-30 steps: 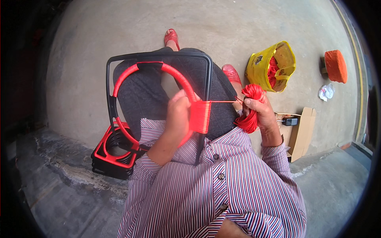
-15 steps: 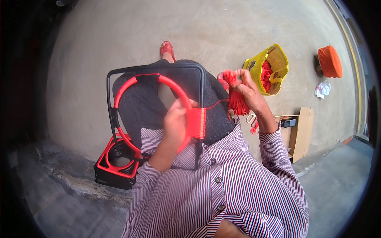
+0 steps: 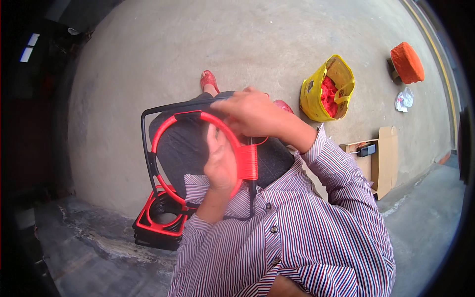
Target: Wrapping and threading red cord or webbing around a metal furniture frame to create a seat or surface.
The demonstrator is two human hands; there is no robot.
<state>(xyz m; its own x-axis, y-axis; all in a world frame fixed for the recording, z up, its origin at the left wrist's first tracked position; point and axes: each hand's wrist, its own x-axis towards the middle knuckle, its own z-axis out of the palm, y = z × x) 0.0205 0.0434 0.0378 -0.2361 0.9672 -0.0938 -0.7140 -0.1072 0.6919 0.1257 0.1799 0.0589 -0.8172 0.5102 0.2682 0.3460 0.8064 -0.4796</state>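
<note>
In the head view, the only one I have, the red ring point(image 3: 161, 130) sits inside a black frame point(image 3: 170, 107) over the lap point(image 3: 180, 148), which I judge serves as a rest so both hands can get around it. The left hand point(image 3: 220, 163) is within the ring, fingers pointing up by its right arc; I cannot tell whether they grip anything. The right hand point(image 3: 255, 113), blurred, is bent over the frame's upper right corner, close to the left fingers; whether the two touch, or what it holds, I cannot tell. A bit of cord point(image 3: 262, 141) shows just under it, above the flat red block point(image 3: 247, 163) on the ring's right side. A stack point(image 3: 157, 239) of similar frames stands at lower left, probably kept within reach, and the yellow bag point(image 3: 309, 96) gapes at right, its red bundle point(image 3: 328, 96) handy. Beyond, I see grey concrete floor point(image 3: 148, 64), a rough stained strip point(image 3: 101, 232), an orange stool point(image 3: 407, 63), crumpled plastic point(image 3: 404, 100) and an open box point(image 3: 387, 161) beside a black adapter point(image 3: 366, 150); the room's left edge falls dark.
</note>
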